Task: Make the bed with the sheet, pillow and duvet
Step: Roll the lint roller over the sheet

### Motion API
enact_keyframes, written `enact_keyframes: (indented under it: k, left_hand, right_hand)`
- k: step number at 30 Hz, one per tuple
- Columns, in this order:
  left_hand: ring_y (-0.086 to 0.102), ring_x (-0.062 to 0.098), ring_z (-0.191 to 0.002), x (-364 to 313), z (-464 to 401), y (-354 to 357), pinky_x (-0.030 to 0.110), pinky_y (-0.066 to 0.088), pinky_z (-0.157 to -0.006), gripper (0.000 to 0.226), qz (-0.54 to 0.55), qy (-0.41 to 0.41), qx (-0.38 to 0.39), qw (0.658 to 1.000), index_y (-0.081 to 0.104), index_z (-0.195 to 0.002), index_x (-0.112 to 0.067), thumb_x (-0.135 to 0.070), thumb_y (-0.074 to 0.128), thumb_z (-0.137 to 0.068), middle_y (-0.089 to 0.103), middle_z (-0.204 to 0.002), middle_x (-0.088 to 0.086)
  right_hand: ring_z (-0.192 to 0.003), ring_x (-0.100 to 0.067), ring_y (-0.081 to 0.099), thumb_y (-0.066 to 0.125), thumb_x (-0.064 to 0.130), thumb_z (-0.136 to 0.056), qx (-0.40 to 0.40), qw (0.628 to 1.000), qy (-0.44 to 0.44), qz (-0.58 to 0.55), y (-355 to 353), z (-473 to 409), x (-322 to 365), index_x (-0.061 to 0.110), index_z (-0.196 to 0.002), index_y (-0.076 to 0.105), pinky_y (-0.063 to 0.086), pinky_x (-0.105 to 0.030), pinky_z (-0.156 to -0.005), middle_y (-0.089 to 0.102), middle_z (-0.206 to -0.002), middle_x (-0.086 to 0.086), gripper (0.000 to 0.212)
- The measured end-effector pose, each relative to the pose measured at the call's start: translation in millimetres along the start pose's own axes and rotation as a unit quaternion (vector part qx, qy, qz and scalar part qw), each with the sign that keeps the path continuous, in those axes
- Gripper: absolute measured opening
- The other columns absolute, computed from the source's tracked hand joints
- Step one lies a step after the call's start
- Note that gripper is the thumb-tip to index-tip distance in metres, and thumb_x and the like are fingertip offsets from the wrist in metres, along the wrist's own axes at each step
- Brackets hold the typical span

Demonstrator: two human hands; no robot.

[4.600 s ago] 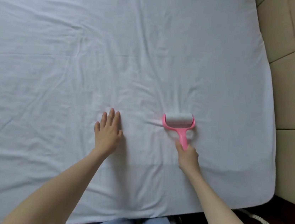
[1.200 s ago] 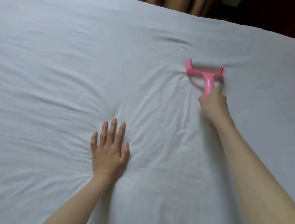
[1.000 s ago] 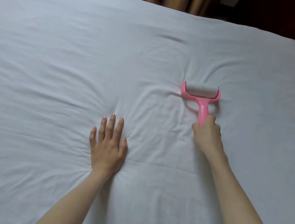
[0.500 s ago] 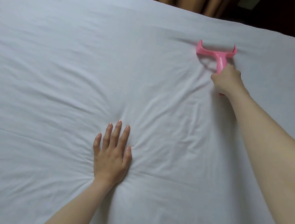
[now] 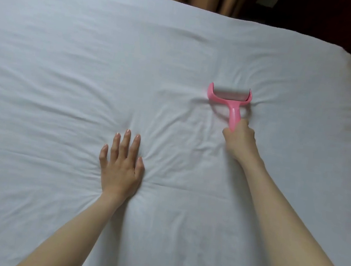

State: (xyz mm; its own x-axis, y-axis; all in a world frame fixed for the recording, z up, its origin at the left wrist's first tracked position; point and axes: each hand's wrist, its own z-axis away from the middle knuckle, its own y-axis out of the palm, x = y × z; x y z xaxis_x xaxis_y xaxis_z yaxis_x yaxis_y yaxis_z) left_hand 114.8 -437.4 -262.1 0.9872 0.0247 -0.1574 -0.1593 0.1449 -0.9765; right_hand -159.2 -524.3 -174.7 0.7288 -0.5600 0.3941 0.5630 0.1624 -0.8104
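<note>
We saw two bare forearms, sleeveless as far as the view reached; the left hand had longish, apparently unpainted nails.

Both forearms bare, extended fwd from lower frame edge. Left hand: palm down, flat, fingers straight and slightly spread, thumb out to the right side; wrist roughly in line w/ forearm. Right hand: further fwd than left, fingers curled tight round a handle, back of hand up, arm nearly straight. Hands well apart.
</note>
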Motion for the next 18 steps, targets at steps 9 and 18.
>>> enact_keyframes:
  k: [9,18]
  left_hand:
    - [0.009,0.022,-0.147,-29.3,0.8,-20.9,0.049,0.007,-0.114,0.055,0.039,-0.045,0.038,0.997,0.022,-0.151,-0.019,-0.026,0.031,-0.097,0.013,-0.161,0.004]
    - [-0.004,0.021,-0.148,-82.0,-2.7,-3.1,0.051,0.001,-0.116,0.058,0.103,-0.086,0.010,0.991,0.013,-0.153,-0.026,-0.039,0.021,-0.097,0.002,-0.162,-0.001]
  right_hand:
    - [-0.075,-0.034,0.051,0.044,0.022,-0.093,-0.029,0.998,0.035,-0.052,-31.0,91.9,-73.1,0.004,-0.099,0.037,0.040,-0.035,-0.060,0.048,-0.088,-0.011,0.021]
    - [-0.088,-0.036,0.055,0.044,0.023,-0.094,0.027,0.996,0.079,-0.007,-38.7,60.8,-99.3,0.002,-0.112,0.037,0.047,-0.040,-0.071,0.050,-0.108,-0.018,0.029]
